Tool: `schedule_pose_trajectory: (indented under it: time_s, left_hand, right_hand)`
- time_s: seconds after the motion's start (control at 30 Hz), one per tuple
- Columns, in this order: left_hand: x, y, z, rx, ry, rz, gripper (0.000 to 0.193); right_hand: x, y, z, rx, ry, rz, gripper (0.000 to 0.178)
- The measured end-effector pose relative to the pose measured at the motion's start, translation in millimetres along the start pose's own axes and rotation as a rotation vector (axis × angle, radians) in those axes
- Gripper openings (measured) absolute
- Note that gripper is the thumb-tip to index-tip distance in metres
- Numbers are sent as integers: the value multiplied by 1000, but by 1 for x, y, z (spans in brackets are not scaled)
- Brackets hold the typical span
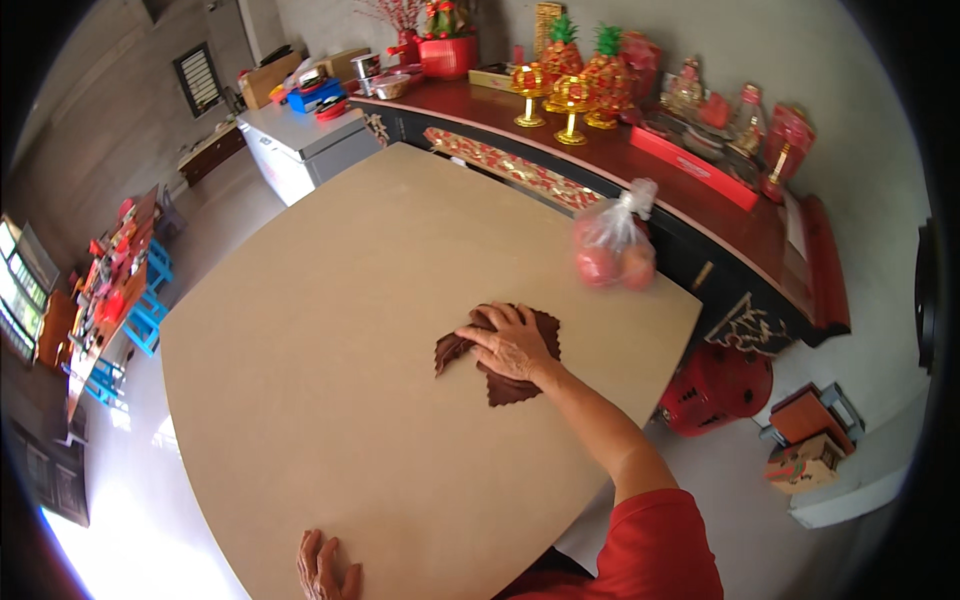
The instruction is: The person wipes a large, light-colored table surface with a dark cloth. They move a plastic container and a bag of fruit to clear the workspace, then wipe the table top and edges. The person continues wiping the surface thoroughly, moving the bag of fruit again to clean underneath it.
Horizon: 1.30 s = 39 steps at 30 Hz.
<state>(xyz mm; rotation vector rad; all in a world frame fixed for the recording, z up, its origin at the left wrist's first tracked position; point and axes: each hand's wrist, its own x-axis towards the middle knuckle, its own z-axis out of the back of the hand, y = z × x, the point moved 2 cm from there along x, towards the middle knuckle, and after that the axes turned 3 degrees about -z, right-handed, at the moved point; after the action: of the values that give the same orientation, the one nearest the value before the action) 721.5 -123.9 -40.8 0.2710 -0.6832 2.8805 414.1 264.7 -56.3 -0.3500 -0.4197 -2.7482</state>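
My right hand (512, 343) reaches out on a nearly straight arm, palm down, fingers (490, 318) spread flat on the one brown cloth (520, 385) near the counter's (330, 330) middle. My left hand (325, 568) rests at the counter's near edge, fingers loosely apart, holding nothing. Beyond the cloth, at the far edge, sits one clear bag of red fruit (613, 252).

right hand (512, 342) flat, fingers spread, arm extended | left hand (325, 568) flat, palm down
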Motion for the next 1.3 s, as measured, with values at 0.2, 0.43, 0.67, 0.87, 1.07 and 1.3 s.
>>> schedule_pose_trajectory:
  time_s: [0.2,0.43,0.67,0.87,1.07,1.3]
  left_hand:
    - [1,3,-1,-7,-47,-33,48]
    - [9,0,3,-6,-41,-41,49]
    - [10,-2,5,15,-3,-2,47]
    - [4,6,0,-50,-24,-36,45]
    - [-1,10,-5,-70,-22,-9,47]
    - [-1,10,-7,-33,-24,-51,39]
  right_hand:
    - [73,-49,-21,-78,-78,-83,39]
    - [141,-85,-45,-275,-282,-323,40]
    - [148,8,-67,-207,-465,-253,35]
    - [98,84,-64,13,-309,12,40]
    - [42,29,-35,-1,-300,48,37]
    - [-44,-36,22,-44,-352,14,37]
